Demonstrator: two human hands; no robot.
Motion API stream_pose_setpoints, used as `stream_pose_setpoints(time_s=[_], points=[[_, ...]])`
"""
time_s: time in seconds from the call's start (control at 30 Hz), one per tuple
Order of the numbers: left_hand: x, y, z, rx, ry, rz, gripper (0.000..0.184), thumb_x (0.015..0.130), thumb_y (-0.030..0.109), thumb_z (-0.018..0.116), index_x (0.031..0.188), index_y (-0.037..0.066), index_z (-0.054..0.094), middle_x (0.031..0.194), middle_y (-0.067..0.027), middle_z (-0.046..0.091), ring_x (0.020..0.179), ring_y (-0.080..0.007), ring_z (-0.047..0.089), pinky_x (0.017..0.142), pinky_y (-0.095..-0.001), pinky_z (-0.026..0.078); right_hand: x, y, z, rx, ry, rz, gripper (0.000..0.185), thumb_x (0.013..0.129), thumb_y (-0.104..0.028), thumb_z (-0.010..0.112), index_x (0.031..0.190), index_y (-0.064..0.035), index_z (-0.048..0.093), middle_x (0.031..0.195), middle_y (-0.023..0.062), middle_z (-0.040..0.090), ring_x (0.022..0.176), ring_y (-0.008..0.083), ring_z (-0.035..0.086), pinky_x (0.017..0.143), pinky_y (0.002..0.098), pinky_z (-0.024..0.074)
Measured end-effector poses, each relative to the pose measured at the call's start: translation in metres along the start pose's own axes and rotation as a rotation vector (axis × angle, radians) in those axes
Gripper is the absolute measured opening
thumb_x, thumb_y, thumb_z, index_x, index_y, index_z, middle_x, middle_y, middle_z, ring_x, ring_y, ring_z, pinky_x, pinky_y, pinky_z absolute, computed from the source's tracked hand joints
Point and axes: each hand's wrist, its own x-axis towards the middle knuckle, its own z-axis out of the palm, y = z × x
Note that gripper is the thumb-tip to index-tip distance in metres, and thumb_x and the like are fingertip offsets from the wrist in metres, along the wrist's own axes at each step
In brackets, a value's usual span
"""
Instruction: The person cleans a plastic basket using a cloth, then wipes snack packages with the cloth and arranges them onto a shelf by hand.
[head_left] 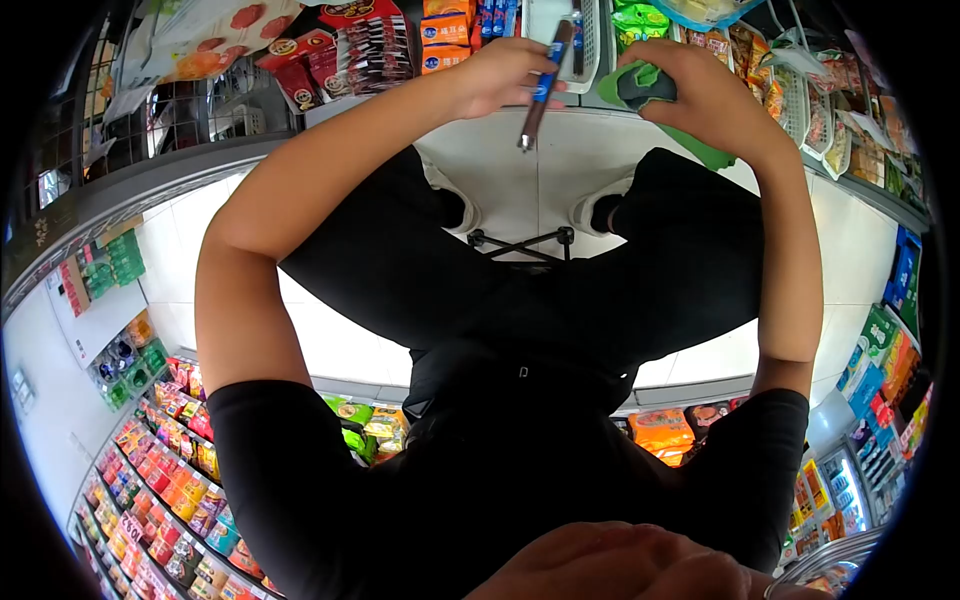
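Observation:
Pinched in the fingers of my left hand (500, 80) is a long, thin brown stick-shaped pack (546, 88) with a blue label, tilted above the floor at the shelf's front edge. My right hand (708, 98) is closed around a bunched cloth (645, 85), green with a dark grey part. More of the green cloth hangs below that hand. A white plastic basket (591, 50) stands between the two hands, with a dark stick-shaped item in it. Orange packets (445, 40) lie just beyond my left forearm.
Dark red packets (370, 58) fill the shelf on the left; green packets (640, 22) and bagged snacks (760, 75) are on the right. A folding stool's legs (520, 243) show between my feet. Snack racks (160, 480) stand behind me.

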Motion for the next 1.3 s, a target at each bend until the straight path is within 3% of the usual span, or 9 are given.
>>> stream_pose_setpoints(time_s=[0.07,0.2,0.43,0.57,0.6,0.7,0.73,0.83,1.3], points=[[0.012,-0.007,-0.023,0.171,0.131,0.04,0.027,0.101,0.009,0.06,0.123,-0.005,0.057,0.126,-0.0227,0.063,0.107,-0.0291,0.071,0.094,-0.0489,0.06,0.0,-0.002,0.002,0.033,-0.007,-0.003,0.046,0.076,-0.007,0.073,0.121,-0.0059,0.064,0.111,0.0168,0.069,0.102,0.0343,0.065,0.093,0.041,0.0516],[0.036,-0.002,-0.074,0.365,0.306,0.093,0.031,0.098,0.01,0.063,0.123,-0.008,0.058,0.099,-0.0124,0.072,0.087,-0.0257,0.075,0.077,-0.0349,0.06,-0.006,0.003,0.003,0.022,0.064,-0.088,0.044,0.076,-0.008,0.072,0.119,-0.0064,0.064,0.106,0.0165,0.069,0.098,0.035,0.066,0.09,0.0416,0.052],[0.088,0.002,-0.157,0.496,0.546,0.247,0.021,0.09,0.014,0.072,0.1,-0.005,0.071,0.085,-0.0119,0.074,0.073,-0.0196,0.072,0.065,-0.0329,0.058,0.002,0.01,-0.006,0.021,0.045,-0.058,0.042,0.077,-0.01,0.072,0.118,-0.0065,0.064,0.105,0.0163,0.07,0.099,0.0357,0.066,0.089,0.0425,0.0516],[0.138,-0.014,-0.188,0.62,0.576,0.237,0.029,0.091,0.009,0.072,0.111,-0.009,0.062,0.089,-0.0141,0.071,0.075,-0.0231,0.073,0.065,-0.0341,0.06,0.002,0.027,0.0,-0.054,0.154,-0.133,0.042,0.078,-0.012,0.072,0.118,-0.0068,0.063,0.107,0.0163,0.07,0.101,0.0362,0.065,0.091,0.042,0.0513],[0.162,-0.027,-0.205,0.773,0.719,0.292,0.026,0.09,0.014,0.075,0.107,-0.005,0.068,0.089,-0.0123,0.072,0.074,-0.0207,0.072,0.064,-0.033,0.06,0.002,0.025,-0.001,0.008,0.16,-0.09,0.04,0.079,-0.013,0.073,0.117,-0.0065,0.064,0.105,0.0161,0.071,0.099,0.0347,0.067,0.089,0.0409,0.0522],[0.164,-0.024,-0.184,0.877,0.85,0.265,0.035,0.079,0.036,0.08,0.093,0.004,0.079,0.089,-0.0143,0.078,0.084,-0.0293,0.075,0.081,-0.04,0.058,0.005,0.027,-0.006,0.062,0.13,-0.015,0.04,0.077,-0.012,0.073,0.116,-0.005,0.066,0.103,0.0163,0.071,0.095,0.0337,0.068,0.086,0.0406,0.0533],[0.152,-0.017,-0.163,0.988,0.905,0.251,0.036,0.079,0.037,0.08,0.097,0.005,0.078,0.091,-0.0146,0.077,0.088,-0.0314,0.074,0.083,-0.0418,0.057,0.006,0.029,-0.009,0.024,0.12,-0.03,0.038,0.083,-0.022,0.075,0.116,-0.0043,0.068,0.1,0.0144,0.072,0.09,0.0279,0.071,0.081,0.0377,0.0551],[0.169,-0.032,-0.166,1.027,1.016,0.51,0.037,0.081,0.036,0.079,0.101,0.005,0.076,0.091,-0.0139,0.077,0.089,-0.0307,0.075,0.083,-0.0414,0.058,0.007,0.02,-0.025,0.024,-0.007,0.032,0.036,0.078,-0.021,0.078,0.108,-0.0042,0.065,0.093,0.0199,0.069,0.092,0.0367,0.069,0.081,0.0477,0.0518],[0.209,-0.047,-0.135,1.015,0.862,0.497,0.041,0.078,0.035,0.083,0.104,0.004,0.073,0.094,-0.0118,0.078,0.092,-0.0323,0.075,0.084,-0.0419,0.059,0.011,0.026,-0.024,0.079,0.022,0.002,0.041,0.079,-0.022,0.077,0.113,-0.0042,0.065,0.096,0.0204,0.069,0.093,0.0375,0.068,0.082,0.0454,0.0524]])
